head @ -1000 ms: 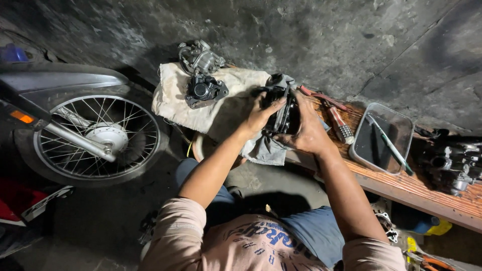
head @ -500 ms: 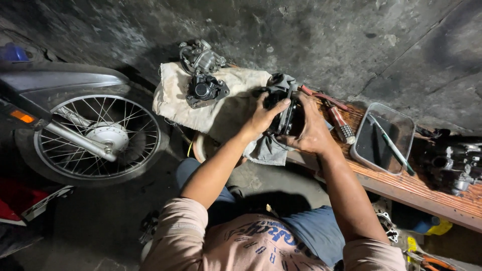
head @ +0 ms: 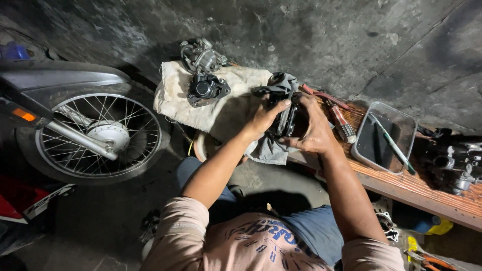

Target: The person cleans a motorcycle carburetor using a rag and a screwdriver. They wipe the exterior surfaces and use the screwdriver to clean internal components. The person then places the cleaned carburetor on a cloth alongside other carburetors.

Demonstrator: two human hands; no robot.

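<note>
left hand (head: 263, 118) gripping black engine part (head: 287, 119) | right hand (head: 314, 133) clamped on same part, frame centre, over grey rag (head: 266, 150) | wooden desk (head: 416, 188) right | motorcycle wheel (head: 98, 135) left

Both hands (head: 288, 123) clasp a dark, perhaps metal, part (head: 287, 118).

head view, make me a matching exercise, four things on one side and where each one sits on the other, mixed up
Things:
1. dark engine part
2. spoked wheel
3. clear tray
4. brake caliper

Places:
A. on the pale cloth
B. held between left hand and right hand
C. on the floor, far left
D. on the wooden bench, right of the hands

Pairs: 1-B, 2-C, 3-D, 4-A
</note>
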